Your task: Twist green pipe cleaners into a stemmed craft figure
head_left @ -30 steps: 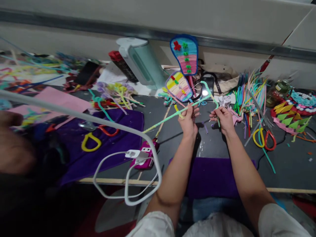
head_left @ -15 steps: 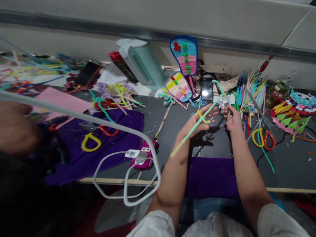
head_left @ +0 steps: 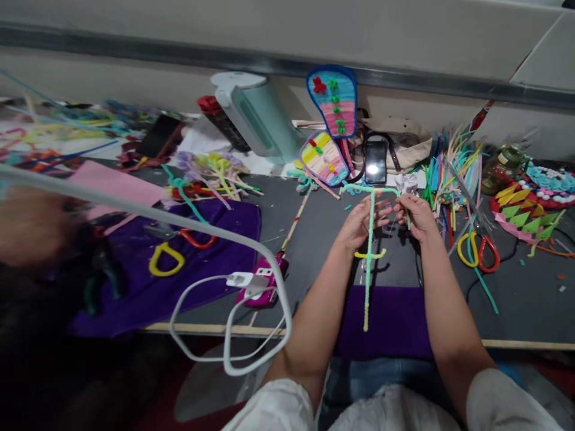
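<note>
A mint green pipe-cleaner shape hangs in front of me, with a long stem, a bar across its top and a short yellow crosspiece low down. My right hand pinches the right end of its top bar, where a green end bends down. Behind the stem is my left hand, its fingers spread and apart. Below both hands a dark purple cloth lies at the table's front edge.
Yellow-and-red scissors and a bundle of pipe cleaners are at right. A phone lies behind the hands. A pink power strip, a white cable and a person's blurred hand are at left.
The green shape has swung from slanting across my left hand to hanging nearly upright. My right hand has moved slightly left, and the blurred hand at left has shifted a little.
</note>
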